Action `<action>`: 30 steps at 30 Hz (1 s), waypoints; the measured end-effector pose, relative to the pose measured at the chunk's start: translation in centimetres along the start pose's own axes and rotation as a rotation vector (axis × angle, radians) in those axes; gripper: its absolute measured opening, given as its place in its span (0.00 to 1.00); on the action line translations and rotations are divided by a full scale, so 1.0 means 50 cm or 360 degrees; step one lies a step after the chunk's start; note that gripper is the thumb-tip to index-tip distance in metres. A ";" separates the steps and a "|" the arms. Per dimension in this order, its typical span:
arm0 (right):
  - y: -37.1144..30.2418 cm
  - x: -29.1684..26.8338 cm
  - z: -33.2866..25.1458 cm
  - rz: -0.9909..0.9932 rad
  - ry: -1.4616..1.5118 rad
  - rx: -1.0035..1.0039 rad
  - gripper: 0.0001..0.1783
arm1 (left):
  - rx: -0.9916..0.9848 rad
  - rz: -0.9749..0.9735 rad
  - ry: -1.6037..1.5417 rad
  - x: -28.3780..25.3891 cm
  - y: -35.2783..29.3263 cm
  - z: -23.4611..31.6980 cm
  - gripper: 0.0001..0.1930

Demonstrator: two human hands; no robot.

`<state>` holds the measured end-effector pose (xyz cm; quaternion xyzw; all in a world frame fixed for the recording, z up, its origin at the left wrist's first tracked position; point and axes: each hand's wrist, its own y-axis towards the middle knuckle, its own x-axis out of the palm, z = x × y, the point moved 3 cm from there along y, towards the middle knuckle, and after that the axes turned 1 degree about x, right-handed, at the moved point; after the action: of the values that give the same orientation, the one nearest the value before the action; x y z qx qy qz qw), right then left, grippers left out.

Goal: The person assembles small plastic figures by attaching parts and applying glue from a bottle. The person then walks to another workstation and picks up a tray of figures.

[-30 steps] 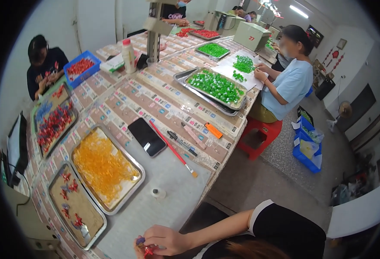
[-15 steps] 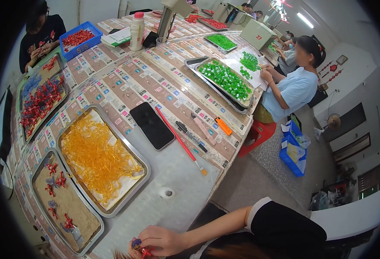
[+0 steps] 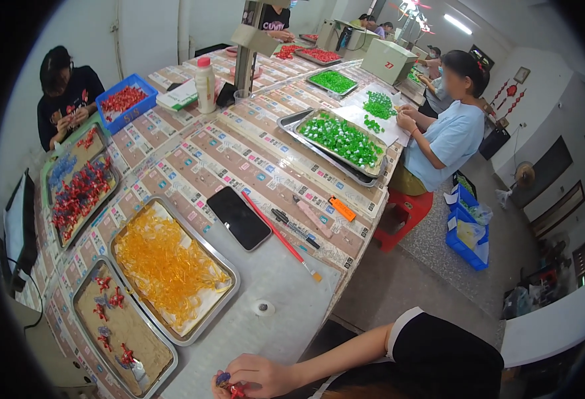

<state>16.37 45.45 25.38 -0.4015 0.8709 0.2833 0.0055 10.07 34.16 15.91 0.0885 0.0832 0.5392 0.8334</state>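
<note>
Tilted the view upward since half a second ago, leaving the phone (image 3: 239, 218) and brush (image 3: 282, 237) lower in frame. Pinching a red-and-purple piece (image 3: 223, 379) in the nearly closed right hand (image 3: 260, 376), at the lower edge, right of the brown tray (image 3: 151, 352), below the bottle (image 3: 263, 308). Showing only a sliver of left hand (image 3: 217, 388) beside it; cannot tell how open.

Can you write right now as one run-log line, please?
right hand: holding red-and-purple piece | table: white bottle, red brush | tray: yellow pieces
</note>
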 end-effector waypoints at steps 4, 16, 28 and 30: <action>-0.009 -0.002 -0.030 -0.0014 -0.0008 -0.0058 0.17 | -0.1172 -0.0092 -0.1041 -0.016 0.015 0.051 0.20; -0.031 -0.029 -0.073 0.0041 -0.0029 -0.0140 0.16 | -0.1219 -0.0216 -0.1034 0.001 0.008 0.164 0.18; -0.049 -0.057 -0.103 0.0066 -0.0086 -0.0167 0.15 | -0.1136 -0.0406 -0.1186 0.014 -0.014 0.184 0.20; -0.047 -0.055 -0.094 -0.0001 -0.0069 -0.0073 0.14 | -0.1145 -0.0446 -0.1163 0.016 -0.008 0.203 0.21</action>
<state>20.91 43.80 28.83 -0.3956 0.8638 0.3117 0.0153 13.14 34.16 25.64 -0.0329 -0.3918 0.3513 0.8497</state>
